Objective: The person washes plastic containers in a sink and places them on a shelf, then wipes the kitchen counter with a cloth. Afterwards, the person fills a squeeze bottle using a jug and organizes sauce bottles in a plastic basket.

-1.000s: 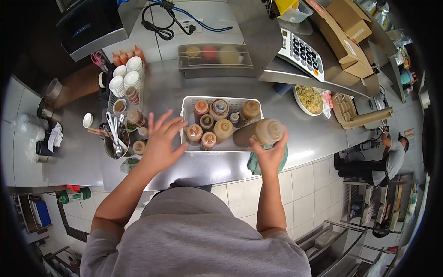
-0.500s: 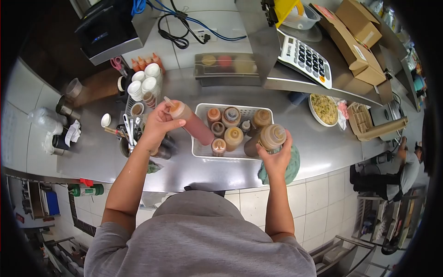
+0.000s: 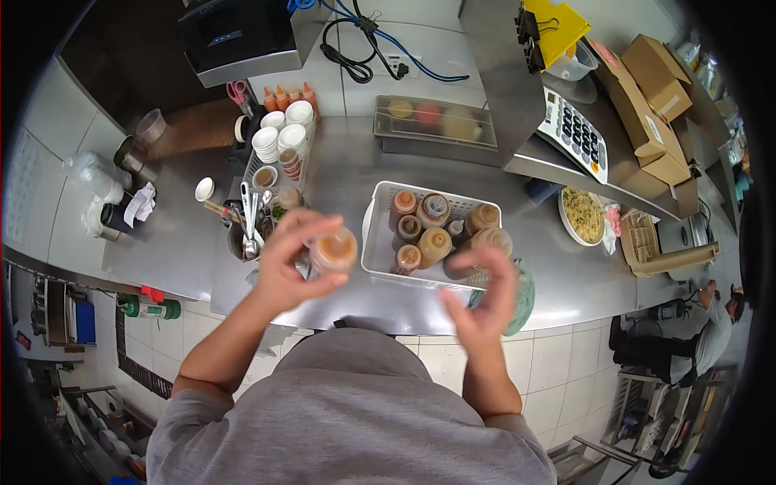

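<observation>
My left hand (image 3: 295,263) grips an orange-topped squeeze bottle (image 3: 334,249) left of the white basket, over the counter's front part. Blurred by motion, my right hand (image 3: 483,299) has its thumb and fingers apart in front of the basket's right end, next to a large squeeze bottle (image 3: 493,240). The white basket (image 3: 374,234) holds several sauce bottles, among them a yellowish one (image 3: 435,242) and a red-orange one (image 3: 403,202). Partly behind my right hand, a green cloth (image 3: 517,299) lies at the counter's front edge.
Left of the basket are stacked white cups (image 3: 265,144) and a container of spoons (image 3: 251,234). Behind stands a lidded box (image 3: 436,129). A bowl of food (image 3: 582,217), a calculator (image 3: 574,133) and cardboard boxes (image 3: 647,121) are at the right. Another person (image 3: 711,339) is far right.
My left hand first reached toward the basket empty, then took a reddish bottle and moved it left, out of the basket. My right hand has let go of the large bottle, which now stands in the basket.
</observation>
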Demonstrator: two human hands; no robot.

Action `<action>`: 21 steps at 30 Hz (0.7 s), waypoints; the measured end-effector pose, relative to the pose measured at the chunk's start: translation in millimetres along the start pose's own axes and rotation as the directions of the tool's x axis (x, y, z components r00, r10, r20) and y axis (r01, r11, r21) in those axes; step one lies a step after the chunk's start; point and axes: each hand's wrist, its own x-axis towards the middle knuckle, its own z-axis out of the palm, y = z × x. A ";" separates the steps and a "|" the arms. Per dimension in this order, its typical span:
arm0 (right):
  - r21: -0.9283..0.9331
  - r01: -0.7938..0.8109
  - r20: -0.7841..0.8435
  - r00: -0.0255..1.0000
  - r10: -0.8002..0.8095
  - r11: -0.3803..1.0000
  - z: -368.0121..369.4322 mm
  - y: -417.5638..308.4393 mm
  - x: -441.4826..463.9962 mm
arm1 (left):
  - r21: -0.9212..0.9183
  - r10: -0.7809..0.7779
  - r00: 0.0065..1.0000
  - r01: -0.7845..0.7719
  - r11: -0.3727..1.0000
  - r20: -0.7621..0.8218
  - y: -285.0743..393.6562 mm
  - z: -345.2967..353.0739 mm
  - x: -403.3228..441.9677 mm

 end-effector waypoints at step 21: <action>0.586 -0.358 0.252 0.933 0.257 0.726 143.8 -45.7 -23.9 | 0.494 -0.294 0.955 0.232 0.838 0.050 -18.1 -21.7 -55.8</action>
